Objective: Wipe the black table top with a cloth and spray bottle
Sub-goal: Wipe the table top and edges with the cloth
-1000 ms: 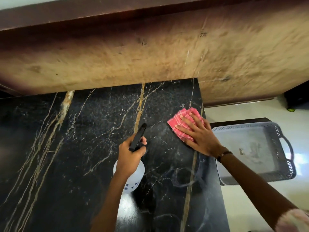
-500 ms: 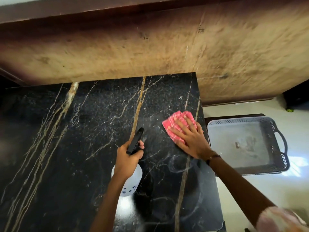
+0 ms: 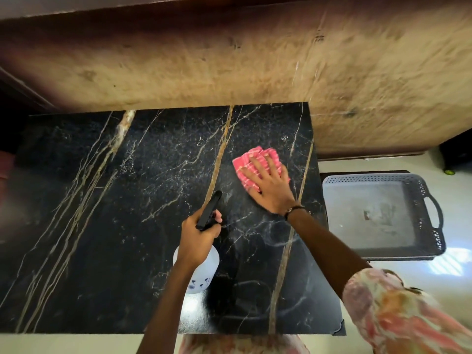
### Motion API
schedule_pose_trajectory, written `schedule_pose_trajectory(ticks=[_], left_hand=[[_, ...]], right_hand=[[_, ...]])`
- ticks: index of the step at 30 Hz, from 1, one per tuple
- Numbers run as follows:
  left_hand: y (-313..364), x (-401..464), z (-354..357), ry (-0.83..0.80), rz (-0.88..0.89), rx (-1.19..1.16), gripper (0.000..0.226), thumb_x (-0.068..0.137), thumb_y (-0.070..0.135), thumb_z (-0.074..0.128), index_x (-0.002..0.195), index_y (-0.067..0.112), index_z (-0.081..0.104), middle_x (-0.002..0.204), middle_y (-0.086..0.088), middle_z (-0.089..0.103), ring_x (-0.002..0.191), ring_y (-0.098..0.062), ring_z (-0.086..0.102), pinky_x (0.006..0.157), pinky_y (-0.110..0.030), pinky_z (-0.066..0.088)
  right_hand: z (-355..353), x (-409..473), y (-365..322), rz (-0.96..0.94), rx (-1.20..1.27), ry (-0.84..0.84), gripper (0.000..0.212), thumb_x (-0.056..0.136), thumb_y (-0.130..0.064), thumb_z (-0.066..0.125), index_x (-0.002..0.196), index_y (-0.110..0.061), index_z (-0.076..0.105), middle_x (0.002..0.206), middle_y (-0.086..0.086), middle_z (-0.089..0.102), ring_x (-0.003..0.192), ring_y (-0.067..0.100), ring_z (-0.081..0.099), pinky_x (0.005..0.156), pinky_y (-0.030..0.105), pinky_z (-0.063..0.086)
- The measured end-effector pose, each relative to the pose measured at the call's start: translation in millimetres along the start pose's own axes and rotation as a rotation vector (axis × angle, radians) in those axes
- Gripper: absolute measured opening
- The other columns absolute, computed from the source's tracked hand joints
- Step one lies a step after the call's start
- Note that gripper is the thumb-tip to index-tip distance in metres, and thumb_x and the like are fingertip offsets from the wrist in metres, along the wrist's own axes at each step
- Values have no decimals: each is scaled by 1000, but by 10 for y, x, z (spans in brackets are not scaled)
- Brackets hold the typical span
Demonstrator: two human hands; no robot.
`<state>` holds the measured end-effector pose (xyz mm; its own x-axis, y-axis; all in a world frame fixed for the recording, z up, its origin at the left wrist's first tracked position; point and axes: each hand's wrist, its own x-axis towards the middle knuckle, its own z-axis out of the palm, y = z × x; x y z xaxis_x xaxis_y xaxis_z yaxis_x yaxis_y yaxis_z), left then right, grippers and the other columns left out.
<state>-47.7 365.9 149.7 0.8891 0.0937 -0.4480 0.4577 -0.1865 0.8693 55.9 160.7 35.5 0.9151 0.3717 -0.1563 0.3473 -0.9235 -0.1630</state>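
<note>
The black marble table top with gold veins fills the middle of the view. My right hand lies flat, fingers spread, pressing a folded pink checked cloth onto the table near its far right corner. My left hand grips a white spray bottle by its black trigger head, held just above the table's middle, nozzle pointing towards the cloth. Faint wet smears show on the stone near my right forearm.
A worn brown wall runs along the table's far edge. To the right, on a pale floor, a grey plastic basket tray with handles sits on a low dark stand. My patterned sleeve is at the lower right.
The view has pulled back, showing the table's near edge. My right hand and the cloth have slid a little left and away from the right edge. The bottle stays gripped in my left hand.
</note>
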Motion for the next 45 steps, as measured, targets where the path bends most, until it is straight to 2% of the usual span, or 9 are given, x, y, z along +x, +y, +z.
schedule_pose_trajectory(ticks=[6, 11, 15, 21, 26, 31, 35, 40, 45], left_hand=[[-94, -58, -76, 30, -15, -9, 21, 77, -18, 49, 84, -2, 62, 45, 10, 50, 38, -6, 37, 43, -13, 31], [-170, -84, -172, 48, -13, 13, 28, 78, -15, 53, 80, 10, 64, 49, 12, 55, 43, -6, 47, 48, -17, 36], [-222, -87, -202, 53, -22, -4, 24, 79, -15, 54, 81, 7, 65, 50, 12, 56, 44, -6, 50, 52, -19, 35], [-202, -102, -203, 52, -22, -5, 27, 76, -16, 52, 77, 8, 63, 47, 10, 52, 40, -7, 37, 47, -22, 33], [-228, -138, -240, 59, -19, -25, 22, 76, -15, 52, 79, 5, 62, 49, 9, 51, 42, -7, 37, 47, -22, 32], [-271, -206, -280, 63, -33, -26, 23, 77, -14, 53, 80, 6, 63, 53, 9, 53, 44, -8, 43, 51, -21, 34], [-282, -304, -258, 81, -28, -19, 31, 77, -15, 53, 76, 14, 64, 60, 5, 54, 46, -11, 43, 50, -21, 35], [-292, -431, -165, 79, -7, -6, 29, 77, -16, 52, 78, 11, 63, 54, 8, 54, 42, -8, 43, 45, -17, 36], [-319, -533, -58, 71, -20, 12, 22, 77, -11, 55, 79, 9, 64, 51, 8, 53, 40, -7, 45, 46, -17, 35]], right_hand=[[105, -692, 198, -366, -93, 36, 54, 96, -56, 25, 147, -42, 13, 157, -2, 14, 146, 31, 11, 113, 56, 14], [-50, -330, 498, -75, -28, 17, 55, 93, -55, 28, 145, -40, 28, 157, 2, 24, 145, 34, 15, 107, 63, 25], [-114, 339, 9, 99, 41, -10, 56, 93, -57, 22, 147, -43, 22, 160, -2, 9, 146, 35, 2, 109, 65, 9], [85, 171, -743, -242, -20, -19, 52, 96, -52, 27, 147, -43, 20, 160, -1, 14, 146, 37, 4, 110, 66, 9], [178, -742, -276, -431, -82, -23, 53, 97, -55, 29, 148, -45, 16, 159, -2, 15, 148, 30, 3, 115, 60, 11], [-36, -727, 409, -131, -44, -36, 56, 92, -55, 30, 145, -41, 21, 155, 4, 28, 144, 34, 16, 105, 64, 28], [-77, -228, -28, 64, 11, -39, 62, 89, -60, 17, 148, -41, 22, 160, 0, 10, 146, 35, 3, 109, 66, 9], [166, -527, -613, -222, -63, -31, 55, 95, -54, 25, 148, -41, 20, 159, 0, 14, 146, 37, 6, 111, 66, 10], [245, -1428, -155, -356, -83, 8, 54, 95, -55, 31, 147, -43, 22, 157, -2, 19, 147, 30, 5, 115, 55, 11]])
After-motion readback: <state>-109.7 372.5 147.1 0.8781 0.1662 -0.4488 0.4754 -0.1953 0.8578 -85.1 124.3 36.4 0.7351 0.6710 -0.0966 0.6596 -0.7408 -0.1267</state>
